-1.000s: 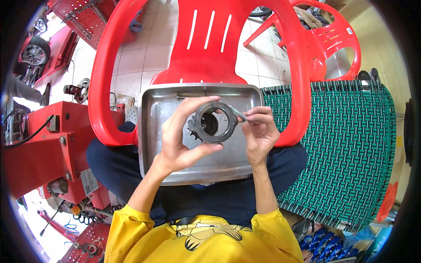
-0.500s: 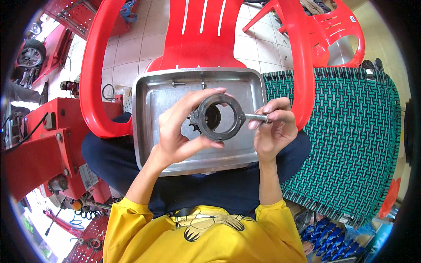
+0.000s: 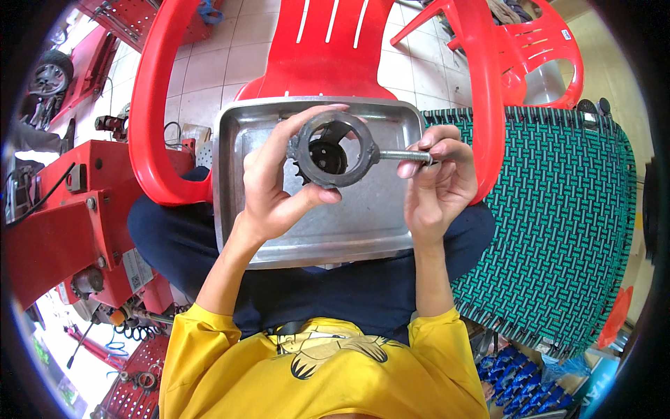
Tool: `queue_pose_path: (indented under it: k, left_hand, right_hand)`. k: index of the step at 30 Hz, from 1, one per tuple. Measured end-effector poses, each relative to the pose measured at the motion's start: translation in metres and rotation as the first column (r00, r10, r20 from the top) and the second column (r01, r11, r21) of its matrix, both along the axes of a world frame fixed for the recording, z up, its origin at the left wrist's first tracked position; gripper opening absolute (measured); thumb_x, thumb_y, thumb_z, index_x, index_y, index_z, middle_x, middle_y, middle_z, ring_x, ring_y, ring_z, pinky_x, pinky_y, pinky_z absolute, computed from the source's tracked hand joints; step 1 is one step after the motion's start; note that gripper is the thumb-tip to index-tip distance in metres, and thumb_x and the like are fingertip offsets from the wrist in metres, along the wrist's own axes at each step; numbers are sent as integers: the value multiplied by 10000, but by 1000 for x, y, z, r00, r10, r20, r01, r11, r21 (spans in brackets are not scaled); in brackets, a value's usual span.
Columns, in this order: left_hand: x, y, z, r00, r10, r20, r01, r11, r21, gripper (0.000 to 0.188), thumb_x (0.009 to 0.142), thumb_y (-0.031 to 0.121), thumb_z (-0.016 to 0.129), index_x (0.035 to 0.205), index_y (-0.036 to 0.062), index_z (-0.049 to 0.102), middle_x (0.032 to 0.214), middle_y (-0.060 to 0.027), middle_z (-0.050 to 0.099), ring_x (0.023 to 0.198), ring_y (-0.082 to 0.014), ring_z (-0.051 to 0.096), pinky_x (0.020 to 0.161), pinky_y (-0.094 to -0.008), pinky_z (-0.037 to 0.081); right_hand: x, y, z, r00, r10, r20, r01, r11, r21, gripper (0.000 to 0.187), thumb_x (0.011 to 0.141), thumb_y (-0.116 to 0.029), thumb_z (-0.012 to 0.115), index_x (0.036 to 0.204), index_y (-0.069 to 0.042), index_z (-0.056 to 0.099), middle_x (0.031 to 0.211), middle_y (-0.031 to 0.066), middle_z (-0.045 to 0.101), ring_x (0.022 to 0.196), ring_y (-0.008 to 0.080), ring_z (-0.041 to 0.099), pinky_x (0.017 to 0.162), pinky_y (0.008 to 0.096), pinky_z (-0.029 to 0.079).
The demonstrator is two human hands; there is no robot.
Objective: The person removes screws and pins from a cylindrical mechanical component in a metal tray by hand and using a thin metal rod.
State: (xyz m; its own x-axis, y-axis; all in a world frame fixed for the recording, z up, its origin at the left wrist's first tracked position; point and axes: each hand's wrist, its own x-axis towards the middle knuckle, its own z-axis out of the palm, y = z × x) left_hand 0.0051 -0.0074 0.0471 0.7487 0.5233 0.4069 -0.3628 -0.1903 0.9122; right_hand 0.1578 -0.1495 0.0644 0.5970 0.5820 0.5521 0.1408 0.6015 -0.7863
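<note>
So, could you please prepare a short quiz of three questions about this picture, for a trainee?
1. Which hand grips the dark ring-shaped part?
2. True or false: the metal tray is round.
3. On which side of the ring, as seen in the picture, is the threaded bolt: (a) left, (b) right, (c) bottom?

Key:
1. The left hand.
2. False: it is rectangular, with rounded corners.
3. b; the right hand holds it there.
</note>
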Motion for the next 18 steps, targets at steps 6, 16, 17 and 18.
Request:
queue_pose_path:
  k: [6, 16, 17, 18]
  left_hand:
    - [-2, 2, -3, 999, -48, 1, 47, 998, 50, 1005, 797, 544, 841, 1448, -91, 415, 1330, -311, 610, 1218, -418, 650, 1048, -508, 516]
    - [3, -10, -1, 991, -132, 17, 126, 971, 203, 1019, 728, 575, 851, 1409, -83, 475, 1260, -298, 656, 1160, -423, 681, 960, -498, 584]
    - [3, -11, -1, 991, -137, 14, 130, 968, 214, 1017, 725, 574, 852, 1405, -83, 480, 1252, -297, 661, 1154, -422, 684, 959, -500, 585]
    - [4, -11, -1, 990, -142, 12, 136, 964, 227, 1014, 722, 574, 853, 1401, -83, 484, 1245, -296, 665, 1148, -421, 687, 958, -502, 586]
  right_hand:
    - [-1, -7, -6, 999, 9, 44, -8, 1000, -13, 188, 974, -74, 707, 1086, 21, 590, 1097, 160, 561, 821, 190, 677, 676, 316, 618]
    - [15, -21, -19, 989, -58, 136, 41, 992, 122, 421, 898, -312, 832, 972, 24, 589, 881, 107, 591, 696, 165, 614, 598, 269, 519]
    - [13, -23, -16, 985, -110, 136, 106, 994, 36, 456, 920, -394, 799, 956, 4, 579, 822, 82, 567, 649, 149, 582, 597, 259, 464]
    - [13, -24, -16, 990, -91, 111, 90, 996, 21, 459, 932, -409, 781, 951, 1, 576, 824, 82, 565, 639, 145, 574, 589, 257, 453]
